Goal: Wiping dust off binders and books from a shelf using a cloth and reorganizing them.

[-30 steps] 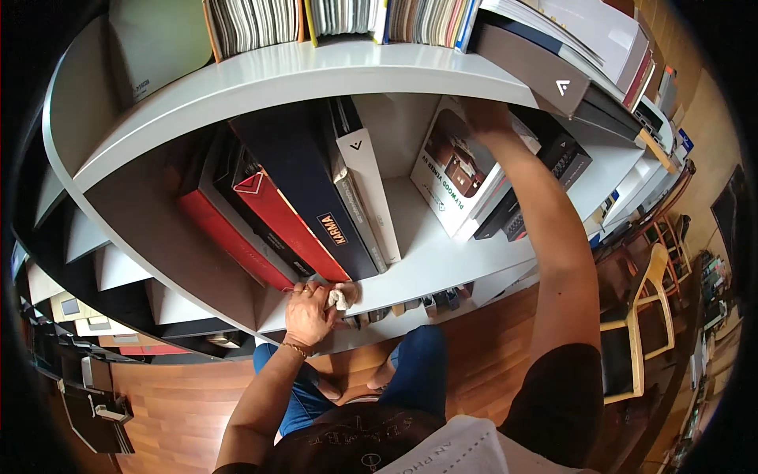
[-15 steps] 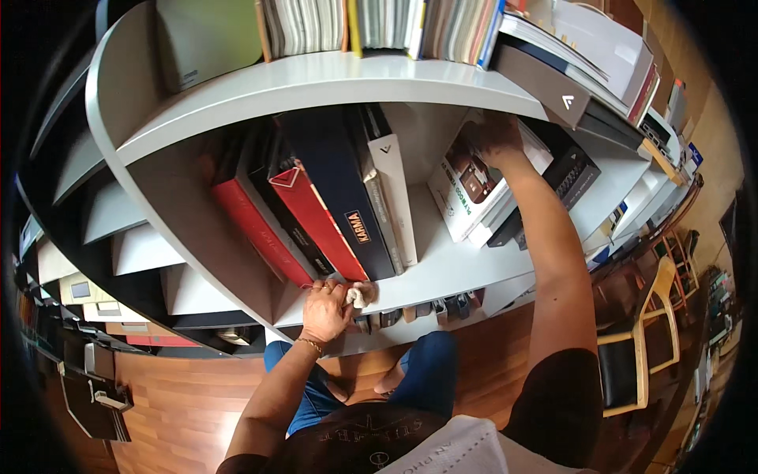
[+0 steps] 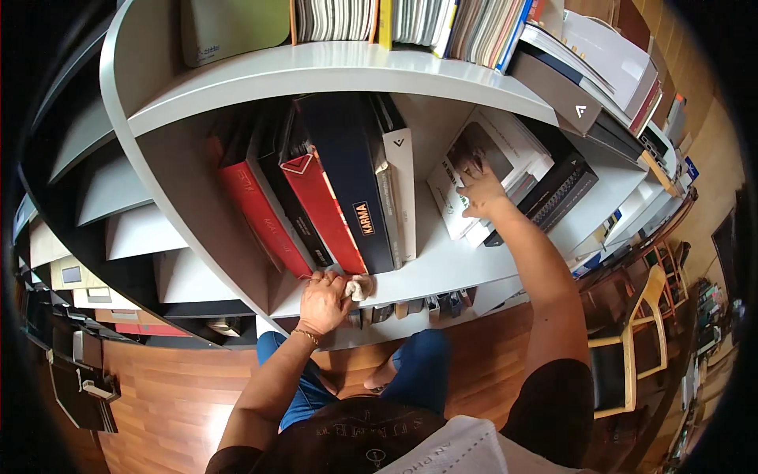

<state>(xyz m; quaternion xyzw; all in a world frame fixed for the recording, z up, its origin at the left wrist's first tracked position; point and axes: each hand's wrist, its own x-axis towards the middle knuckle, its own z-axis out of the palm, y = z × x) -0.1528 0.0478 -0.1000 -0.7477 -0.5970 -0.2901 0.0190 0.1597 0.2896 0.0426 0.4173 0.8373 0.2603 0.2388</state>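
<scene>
My left hand (image 3: 322, 305) rests at the front edge of the white shelf board (image 3: 438, 276), its fingers closed around a crumpled whitish cloth (image 3: 359, 287). Right behind it lean several upright binders: a red one (image 3: 272, 217), another red one (image 3: 325, 207), a thick dark blue one (image 3: 347, 170) and a white one (image 3: 401, 193). Deeper in the same compartment, my right hand (image 3: 483, 189) lies with fingers spread on the cover of a white book (image 3: 454, 212). That book leans to the right against other books, with black ones (image 3: 564, 193) at the far side.
Magazines (image 3: 335, 20) stand on the upper shelf (image 3: 316, 75). A pile of folders and a grey box (image 3: 557, 91) sits at upper right. Low shelves with more items lie below the board. A wooden chair (image 3: 632, 347) stands on the right, and wood flooring (image 3: 174, 387) spreads below.
My right hand has drawn back and down from the book's upper part, its fingers now showing over the cover. My left hand stays at the shelf edge with the cloth. The view has shifted slightly.
</scene>
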